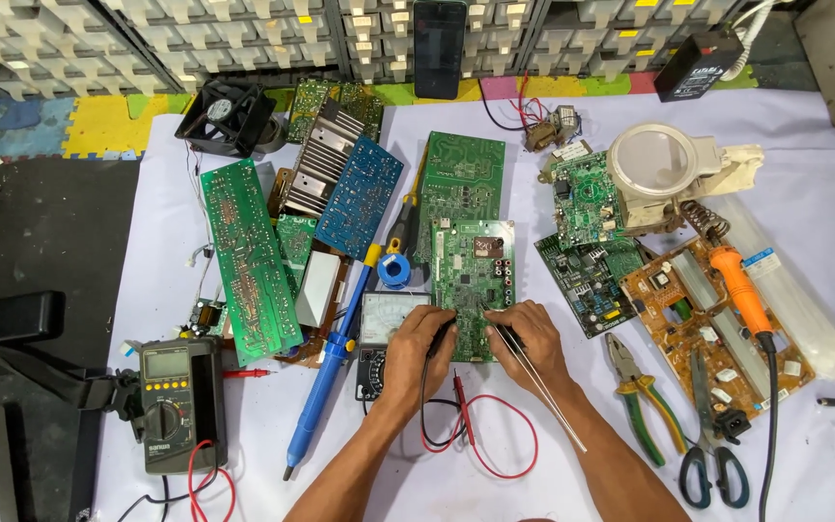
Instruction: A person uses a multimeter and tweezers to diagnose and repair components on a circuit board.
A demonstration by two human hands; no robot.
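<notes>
A wide work table covered in pale lilac sheeting (553, 126) is being used as the base for everything, and a green rectangular printed circuit board with silver connectors (471, 280) is lying flat near its middle, serving here as the landmark. Left of that board, a long narrow green circuit board (246, 259) is being kept at a slant, and further left a dark digital multimeter with a yellow-rimmed dial (178, 401) is resting near the table edge. Right of the board, a tan power-supply board (717, 324) is being crossed by an orange-handled soldering iron (741, 290), with green-handled pliers (642, 387) just beside it. Touching the board's lower left edge, an analogue meter with a white scale face (384, 333) is being partly covered by the left hand (417, 353), whose fingers are being closed around a black test probe (437, 340). The right hand (529, 338) is being clamped on a second thin probe (543, 387), its tip being pressed to the board's lower edge.
</notes>
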